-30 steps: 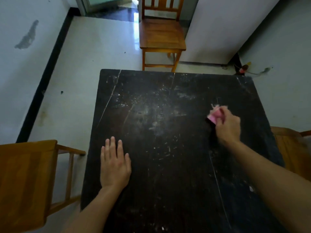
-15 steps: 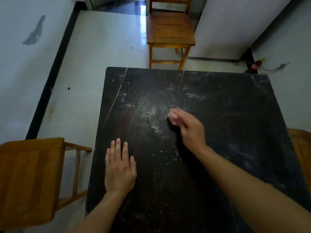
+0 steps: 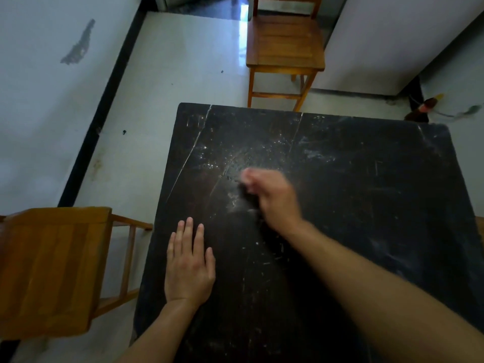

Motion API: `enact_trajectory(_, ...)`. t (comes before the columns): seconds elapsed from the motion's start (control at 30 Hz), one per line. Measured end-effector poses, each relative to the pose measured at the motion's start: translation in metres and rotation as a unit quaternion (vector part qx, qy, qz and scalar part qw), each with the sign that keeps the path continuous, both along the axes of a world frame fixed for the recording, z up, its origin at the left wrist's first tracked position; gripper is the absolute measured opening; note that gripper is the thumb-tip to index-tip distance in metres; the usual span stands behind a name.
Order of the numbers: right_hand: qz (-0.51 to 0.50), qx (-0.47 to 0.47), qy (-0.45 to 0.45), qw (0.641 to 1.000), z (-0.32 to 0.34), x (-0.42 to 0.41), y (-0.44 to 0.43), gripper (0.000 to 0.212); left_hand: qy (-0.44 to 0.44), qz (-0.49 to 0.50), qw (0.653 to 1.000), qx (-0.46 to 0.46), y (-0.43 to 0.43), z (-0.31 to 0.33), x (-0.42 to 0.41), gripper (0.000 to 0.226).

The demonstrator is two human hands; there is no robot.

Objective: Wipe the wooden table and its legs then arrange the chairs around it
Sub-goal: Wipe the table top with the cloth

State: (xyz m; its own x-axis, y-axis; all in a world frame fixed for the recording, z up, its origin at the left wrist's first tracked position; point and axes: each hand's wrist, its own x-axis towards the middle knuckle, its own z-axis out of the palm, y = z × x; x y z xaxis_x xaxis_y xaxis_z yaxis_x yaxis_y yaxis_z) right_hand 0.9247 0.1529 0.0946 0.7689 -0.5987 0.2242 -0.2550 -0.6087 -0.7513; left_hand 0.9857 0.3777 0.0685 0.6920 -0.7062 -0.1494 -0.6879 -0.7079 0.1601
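Right hand [image 3: 272, 197], blurred, has crossed table [image 3: 366, 195] leftward

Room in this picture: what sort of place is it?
Probably a plain dining room or canteen corner: a dark wooden table, wooden chairs around it, bare pale walls and a tiled floor.

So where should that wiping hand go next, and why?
Probably a stroke toward the far left corner of the table. The right hand, closed on a blurred pink cloth, sits mid-table beside pale specks and smears, while the left hand lies flat, bracing.
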Motion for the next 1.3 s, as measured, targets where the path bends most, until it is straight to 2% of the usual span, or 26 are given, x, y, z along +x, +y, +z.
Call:
enact_trajectory(0.07,-0.112,0.032,-0.016,0.993,0.011,-0.021,-0.056,0.029,-0.003,-0.002,1.000,-0.004,-0.001,0.000,0.001,0.057)
enact_trajectory(0.1,-0.171,0.030,0.016,0.985,0.013,-0.035,-0.089,0.028,-0.004,-0.002,1.000,-0.006,-0.001,-0.001,0.001,0.057)
enact_trajectory(0.17,-0.269,0.012,0.157,0.950,0.011,-0.064,-0.140,0.032,-0.001,-0.003,1.000,-0.009,0.001,-0.002,0.000,0.057)
enact_trajectory(0.23,-0.306,-0.033,0.278,0.910,0.001,-0.064,-0.148,0.042,0.001,0.003,1.000,-0.014,0.000,-0.002,0.000,0.057)
enact_trajectory(0.27,-0.295,-0.070,0.284,0.910,-0.005,-0.052,-0.134,0.044,0.003,0.004,1.000,-0.013,0.000,-0.003,0.000,0.056)
enact_trajectory(0.3,-0.260,-0.105,0.254,0.926,-0.015,-0.036,-0.113,0.045,0.006,0.005,1.000,-0.011,-0.001,-0.003,0.000,0.056)
enact_trajectory(0.37,-0.125,-0.131,0.167,0.969,-0.025,0.007,-0.065,0.048,0.007,0.005,1.000,-0.008,-0.002,-0.003,0.001,0.056)
enact_trajectory(0.47,0.060,-0.074,0.102,0.990,-0.025,0.046,-0.020,0.042,0.011,0.001,1.000,0.006,-0.003,0.001,0.000,0.057)
enact_trajectory(0.53,0.063,0.011,0.058,0.996,-0.010,0.046,-0.033,0.035,0.013,0.003,1.000,0.002,-0.003,0.003,0.000,0.057)
enact_trajectory(0.6,-0.038,0.033,0.038,0.998,0.006,0.030,-0.072,0.032,0.015,0.004,1.000,-0.003,-0.005,0.004,0.002,0.057)
enact_trajectory(0.63,-0.110,0.002,0.049,0.993,0.012,0.019,-0.100,0.033,0.015,0.005,1.000,-0.006,-0.005,0.004,0.003,0.057)
enact_trajectory(0.73,-0.347,0.022,0.143,0.927,0.017,-0.015,-0.180,0.034,0.018,0.002,1.000,-0.006,-0.002,0.001,0.001,0.057)
enact_trajectory(0.77,-0.383,0.028,0.170,0.908,0.013,-0.015,-0.189,0.030,0.018,0.003,1.000,-0.007,-0.001,0.001,0.001,0.057)
enact_trajectory(0.8,-0.377,0.037,0.183,0.907,0.009,-0.008,-0.184,0.025,0.020,0.005,1.000,-0.007,-0.001,0.001,0.001,0.057)
enact_trajectory(0.87,-0.293,0.053,0.139,0.944,0.002,0.024,-0.146,0.022,0.026,0.006,1.000,-0.009,-0.002,0.001,0.002,0.057)
enact_trajectory(0.93,-0.154,0.013,0.121,0.981,-0.009,0.057,-0.093,0.039,0.030,0.009,0.999,-0.010,-0.003,0.002,0.002,0.057)
enact_trajectory(1.0,-0.013,-0.003,0.148,0.989,-0.006,0.078,-0.057,0.047,0.031,0.012,0.999,-0.003,-0.004,0.003,0.001,0.057)
enact_trajectory(1.03,0.046,0.000,0.130,0.990,0.000,0.080,-0.053,0.042,0.031,0.015,0.999,-0.002,-0.004,0.004,0.000,0.057)
enact_trajectory(1.07,0.047,0.037,0.093,0.994,0.005,0.076,-0.064,0.034,0.030,0.016,0.999,-0.003,-0.004,0.005,0.000,0.057)
enact_trajectory(1.1,0.017,0.011,0.065,0.998,0.012,0.065,-0.080,0.026,0.030,0.017,0.999,-0.006,-0.005,0.005,0.000,0.057)
enact_trajectory(1.13,-0.056,-0.013,0.062,0.996,0.023,0.052,-0.101,0.021,0.028,0.016,0.999,-0.008,-0.005,0.005,0.001,0.057)
enact_trajectory(1.17,-0.119,-0.052,0.092,0.987,0.027,0.036,-0.127,0.020,0.026,0.016,0.999,-0.011,-0.006,0.005,0.001,0.057)
enact_trajectory(1.27,-0.347,0.020,0.131,0.928,0.030,-0.001,-0.194,0.026,0.028,0.016,0.999,-0.012,-0.005,0.003,0.001,0.057)
enact_trajectory(1.3,-0.388,0.036,0.154,0.908,0.021,-0.003,-0.205,0.027,0.028,0.016,0.999,-0.012,-0.005,0.003,0.000,0.057)
